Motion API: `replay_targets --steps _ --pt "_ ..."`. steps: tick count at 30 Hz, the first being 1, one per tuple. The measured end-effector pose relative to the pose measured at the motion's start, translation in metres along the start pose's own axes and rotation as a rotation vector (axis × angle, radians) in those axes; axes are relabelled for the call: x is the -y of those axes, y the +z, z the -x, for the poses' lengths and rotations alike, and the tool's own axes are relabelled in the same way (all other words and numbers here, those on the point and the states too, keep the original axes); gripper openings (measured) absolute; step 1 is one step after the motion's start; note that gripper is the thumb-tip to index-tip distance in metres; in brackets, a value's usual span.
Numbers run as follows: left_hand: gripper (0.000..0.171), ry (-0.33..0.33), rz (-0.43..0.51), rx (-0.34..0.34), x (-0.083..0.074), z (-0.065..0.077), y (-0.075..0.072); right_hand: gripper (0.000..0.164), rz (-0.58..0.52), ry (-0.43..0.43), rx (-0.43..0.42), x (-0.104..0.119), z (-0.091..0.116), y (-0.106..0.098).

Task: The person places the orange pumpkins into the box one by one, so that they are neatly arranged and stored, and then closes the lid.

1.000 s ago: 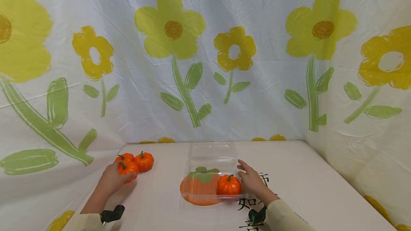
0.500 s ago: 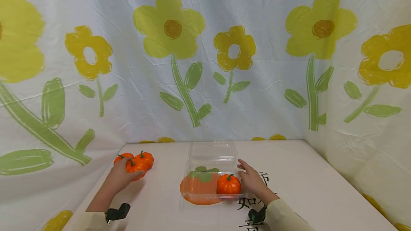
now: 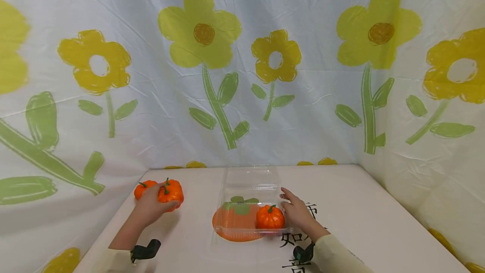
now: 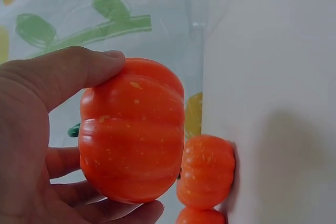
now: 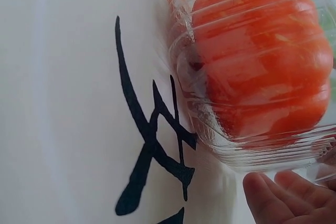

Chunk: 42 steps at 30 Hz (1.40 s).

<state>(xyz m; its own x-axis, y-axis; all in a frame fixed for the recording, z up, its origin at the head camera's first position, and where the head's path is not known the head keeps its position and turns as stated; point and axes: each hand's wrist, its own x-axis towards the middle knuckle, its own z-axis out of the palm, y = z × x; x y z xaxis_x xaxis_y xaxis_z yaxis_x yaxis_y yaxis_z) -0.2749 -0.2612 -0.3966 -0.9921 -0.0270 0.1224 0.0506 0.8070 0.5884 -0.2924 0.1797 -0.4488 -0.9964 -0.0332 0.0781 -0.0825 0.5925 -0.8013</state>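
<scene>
My left hand (image 3: 149, 210) grips a small orange pumpkin (image 3: 171, 199) with a green stem, thumb on one side and fingers beneath in the left wrist view. The pumpkin is lifted above the table. Behind it sit two more pumpkins: one (image 3: 141, 189) shows beside the hand, the other (image 4: 207, 171) is mostly hidden in the head view. A clear plastic clamshell box (image 3: 223, 232) stands open in the middle, with a pumpkin (image 3: 270, 218) in its right part. My right hand (image 3: 300, 216) lies along the box's right side, its loosely extended fingertips (image 5: 255, 184) right at the wall.
The box's raised clear lid (image 3: 250, 177) is at its far side. An orange pumpkin print (image 3: 231, 237) lies beneath the box. Black characters (image 3: 289, 240) mark the pale table (image 3: 197, 205). A flower-printed curtain (image 3: 314, 96) encloses the back and sides.
My left hand has lifted the pumpkin and moved it right, now overlapping the pumpkin behind it. The right hand and the box stay in place.
</scene>
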Motion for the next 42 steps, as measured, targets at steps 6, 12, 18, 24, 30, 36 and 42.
replay_targets --steps 6,12,18,24,30,36,42 --pt "0.093 0.035 0.008 0.027 -0.011 -0.001 0.006 0.053 0.004 -0.004 -0.001 0.001 -0.001 0.000" --pt "0.090 0.050 0.023 0.045 -0.026 0.001 0.012 0.053 0.008 -0.004 0.003 -0.001 -0.001 0.000" --pt "0.088 0.073 0.044 0.062 -0.042 0.004 0.017 0.053 0.018 0.000 0.004 0.000 -0.002 0.000" --pt "0.087 0.089 0.051 0.059 -0.052 0.003 0.023 0.053 0.030 0.005 0.004 0.000 -0.004 0.000" --pt "0.087 0.097 0.066 0.070 -0.063 0.003 0.031 0.054 0.028 0.020 0.010 0.001 -0.005 0.000" --pt "0.085 0.113 0.093 0.080 -0.075 0.004 0.038 0.054 0.027 0.017 0.008 0.001 -0.005 0.000" --pt "0.080 0.141 0.127 0.098 -0.083 0.004 0.046 0.054 0.031 -0.011 0.000 -0.002 -0.007 0.001"
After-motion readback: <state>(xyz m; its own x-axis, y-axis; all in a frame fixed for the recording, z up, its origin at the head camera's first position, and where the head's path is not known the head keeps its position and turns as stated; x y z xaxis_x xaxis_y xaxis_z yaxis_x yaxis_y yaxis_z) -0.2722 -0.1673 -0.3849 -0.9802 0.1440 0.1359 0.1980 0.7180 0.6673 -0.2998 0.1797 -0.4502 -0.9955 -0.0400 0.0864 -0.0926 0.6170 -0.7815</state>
